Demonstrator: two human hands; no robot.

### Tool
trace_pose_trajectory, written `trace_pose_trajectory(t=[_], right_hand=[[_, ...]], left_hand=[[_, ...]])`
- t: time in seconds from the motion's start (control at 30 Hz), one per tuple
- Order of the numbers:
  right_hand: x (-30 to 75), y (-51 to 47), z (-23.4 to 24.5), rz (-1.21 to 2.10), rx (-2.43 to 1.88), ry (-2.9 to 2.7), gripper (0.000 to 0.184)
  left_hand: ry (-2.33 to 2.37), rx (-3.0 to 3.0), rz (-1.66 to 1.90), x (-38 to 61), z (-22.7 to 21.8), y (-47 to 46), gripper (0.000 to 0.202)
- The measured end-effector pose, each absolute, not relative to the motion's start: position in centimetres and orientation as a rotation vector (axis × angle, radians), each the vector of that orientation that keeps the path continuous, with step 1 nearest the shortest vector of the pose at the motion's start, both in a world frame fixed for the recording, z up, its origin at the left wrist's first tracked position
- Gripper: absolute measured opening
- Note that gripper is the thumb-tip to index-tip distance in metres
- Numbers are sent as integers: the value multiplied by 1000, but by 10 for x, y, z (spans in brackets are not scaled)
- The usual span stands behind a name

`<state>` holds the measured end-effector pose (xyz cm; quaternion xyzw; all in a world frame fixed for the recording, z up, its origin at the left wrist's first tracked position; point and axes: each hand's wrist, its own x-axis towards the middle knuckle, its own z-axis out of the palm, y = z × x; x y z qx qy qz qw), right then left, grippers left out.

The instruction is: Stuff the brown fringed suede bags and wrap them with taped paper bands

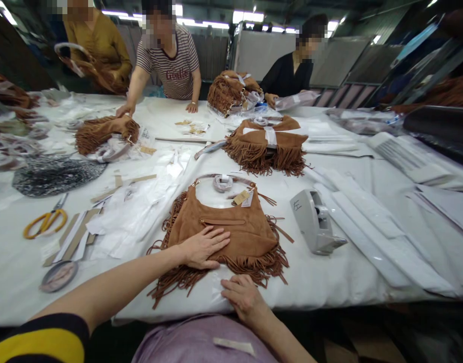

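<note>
A brown suede fringed bag (231, 229) lies flat on the white table (330, 282) right in front of me, with a hang tag near its wrapped strap. My left hand (201, 247) rests flat on the bag's lower left, fingers stretched out. At the table's near edge my right hand (243, 297) presses its fingers on the white wrapping paper (212, 295) below the fringe; whether it pinches the sheet is unclear.
A grey tape dispenser (315, 222) stands right of the bag. Yellow-handled scissors (46, 221) and cardboard strips lie left. A paper-banded fringed bag (267, 143) sits behind. Three people work across the table with more bags. White paper sheets (371, 227) cover the right side.
</note>
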<state>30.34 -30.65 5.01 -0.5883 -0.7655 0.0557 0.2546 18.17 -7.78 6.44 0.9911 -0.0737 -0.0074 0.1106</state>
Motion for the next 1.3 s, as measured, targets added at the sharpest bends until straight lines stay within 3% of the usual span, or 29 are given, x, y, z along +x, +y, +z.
trace_pose_trajectory(t=[0.43, 0.6, 0.77, 0.93, 1.03, 1.3], right_hand=[[320, -317, 77, 163, -1492, -2157, 30], [334, -265, 106, 46, -1693, -1927, 44], [341, -218, 91, -36, -1950, -2109, 56], [347, -220, 70, 23, -1976, -2176, 54], [359, -207, 73, 107, -1920, -2039, 44], [398, -75, 85, 70, -2375, -1618, 25]], left_hand=[[-237, 2903, -6, 184, 58, -79, 80], [-198, 2910, -15, 186, 59, -82, 80], [-151, 2888, 4, 186, 65, -86, 74], [-143, 2872, 28, 186, 68, -86, 73], [-154, 2851, 15, 186, 70, -85, 75], [-167, 2878, 41, 185, 80, -82, 77]])
